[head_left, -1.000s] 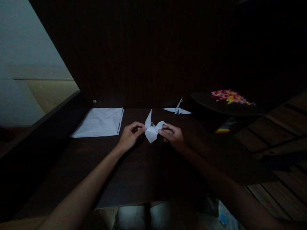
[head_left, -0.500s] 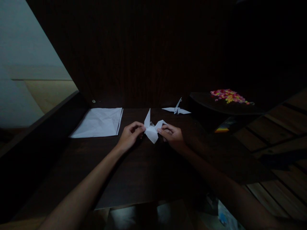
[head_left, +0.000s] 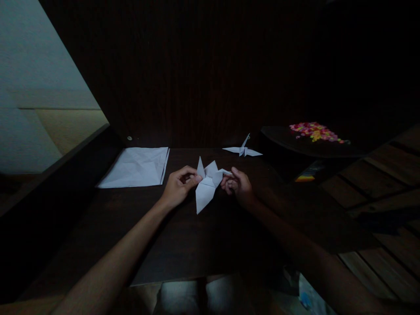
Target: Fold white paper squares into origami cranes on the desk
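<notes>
A white origami crane is held between my two hands just above the dark desk. Thumb and fingers of my left hand pinch its left side, near the base of an upright point. My right hand has its thumb and fingertips closed at the thin folded tip on the right, which looks like the head end. One wing points down toward me, the other up and away. Behind it, a second white paper crane rests on the desk with wings spread.
Left of my hands lies a stack of white paper sheets. On a raised dark shelf at the right sits a pile of small pink, red and yellow pieces. A dark side board edges the desk on the left.
The crane has turned and tilted, so its near wing now reaches lower and its far wing shows more. My right thumb has moved up and outward to the crane's right tip.
</notes>
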Demonstrator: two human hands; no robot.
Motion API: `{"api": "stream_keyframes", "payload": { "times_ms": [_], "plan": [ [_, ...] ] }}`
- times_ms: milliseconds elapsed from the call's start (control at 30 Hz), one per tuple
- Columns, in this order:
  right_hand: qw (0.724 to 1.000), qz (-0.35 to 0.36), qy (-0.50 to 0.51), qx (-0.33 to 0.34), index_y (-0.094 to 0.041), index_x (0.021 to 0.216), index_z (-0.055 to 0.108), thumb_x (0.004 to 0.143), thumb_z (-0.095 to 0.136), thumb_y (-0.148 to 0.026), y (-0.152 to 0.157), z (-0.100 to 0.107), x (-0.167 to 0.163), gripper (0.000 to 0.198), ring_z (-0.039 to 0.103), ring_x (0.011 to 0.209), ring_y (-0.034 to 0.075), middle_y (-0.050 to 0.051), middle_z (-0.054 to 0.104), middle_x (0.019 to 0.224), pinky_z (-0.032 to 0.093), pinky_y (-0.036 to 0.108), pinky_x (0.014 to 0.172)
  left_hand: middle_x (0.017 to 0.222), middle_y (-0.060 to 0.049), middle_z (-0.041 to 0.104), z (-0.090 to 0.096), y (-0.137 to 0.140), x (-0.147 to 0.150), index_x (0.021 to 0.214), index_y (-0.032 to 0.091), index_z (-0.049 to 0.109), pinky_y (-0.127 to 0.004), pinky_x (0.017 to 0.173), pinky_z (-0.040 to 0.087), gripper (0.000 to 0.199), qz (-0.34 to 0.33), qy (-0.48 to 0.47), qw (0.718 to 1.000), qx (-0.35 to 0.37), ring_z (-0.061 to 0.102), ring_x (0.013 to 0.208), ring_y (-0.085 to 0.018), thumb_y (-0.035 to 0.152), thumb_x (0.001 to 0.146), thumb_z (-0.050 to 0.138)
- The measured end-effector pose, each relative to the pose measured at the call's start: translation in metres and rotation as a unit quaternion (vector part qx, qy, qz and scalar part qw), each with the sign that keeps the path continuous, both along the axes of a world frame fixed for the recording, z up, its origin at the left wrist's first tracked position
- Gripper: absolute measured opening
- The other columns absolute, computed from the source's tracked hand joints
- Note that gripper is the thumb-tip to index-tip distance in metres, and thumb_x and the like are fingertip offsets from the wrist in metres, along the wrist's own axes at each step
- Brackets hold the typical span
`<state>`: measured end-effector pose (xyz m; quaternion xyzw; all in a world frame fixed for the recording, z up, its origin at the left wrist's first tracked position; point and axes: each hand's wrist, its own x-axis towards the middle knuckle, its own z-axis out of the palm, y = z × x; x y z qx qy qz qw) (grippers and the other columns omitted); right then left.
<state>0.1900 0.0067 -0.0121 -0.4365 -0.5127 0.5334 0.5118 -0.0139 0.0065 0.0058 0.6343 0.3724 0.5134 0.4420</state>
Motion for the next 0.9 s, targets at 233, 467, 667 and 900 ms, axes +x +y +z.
{"api": "stream_keyframes", "payload": {
  "times_ms": [233, 467, 667, 900],
  "plan": [
    [0.995, 0.034, 0.018, -0.097, -0.017, 0.064, 0.056, 0.068, 0.063, -0.057, 0.004, -0.008, -0.004, 0.041, 0.038, 0.037, 0.007, -0.004, 0.047, 0.047, 0.021, 0.019, 0.033, 0.079, -0.003, 0.059, 0.003, -0.002, -0.001, 0.072, 0.016, 0.07, -0.026, 0.062, 0.043, 0.017, -0.051, 0.001, 0.999, 0.005, 0.056, 0.072, -0.014, 0.032, 0.069, 0.075],
    [0.998, 0.042, -0.013, -0.041, -0.015, 0.081, 0.065, 0.065, 0.071, -0.045, -0.008, 0.01, -0.007, 0.034, 0.045, 0.046, 0.008, -0.001, 0.058, 0.061, 0.031, 0.02, 0.041, 0.072, 0.0, 0.06, 0.003, -0.004, 0.004, 0.094, 0.016, 0.067, -0.026, 0.061, 0.045, 0.03, -0.058, 0.001, 0.993, -0.104, 0.057, 0.064, -0.012, 0.036, 0.071, 0.073],
    [1.0, 0.019, -0.015, -0.008, -0.014, 0.083, 0.065, 0.066, 0.073, -0.042, -0.005, 0.004, -0.005, 0.034, 0.049, 0.052, 0.009, 0.0, 0.06, 0.063, 0.035, 0.02, 0.045, 0.067, 0.004, 0.058, 0.002, -0.008, 0.007, 0.112, 0.017, 0.057, -0.022, 0.06, 0.043, 0.048, -0.12, -0.004, 0.979, -0.167, 0.057, 0.063, -0.011, 0.031, 0.069, 0.075],
    [0.999, 0.01, -0.031, -0.038, -0.014, 0.068, 0.061, 0.067, 0.069, -0.048, -0.006, 0.007, -0.006, 0.035, 0.034, 0.038, 0.006, -0.005, 0.045, 0.044, 0.023, 0.02, 0.036, 0.059, 0.007, 0.051, 0.0, -0.009, 0.005, 0.118, 0.016, 0.055, -0.02, 0.053, 0.038, 0.053, -0.146, 0.017, 0.981, -0.127, 0.049, 0.054, -0.008, 0.027, 0.07, 0.074]
  ]
}}
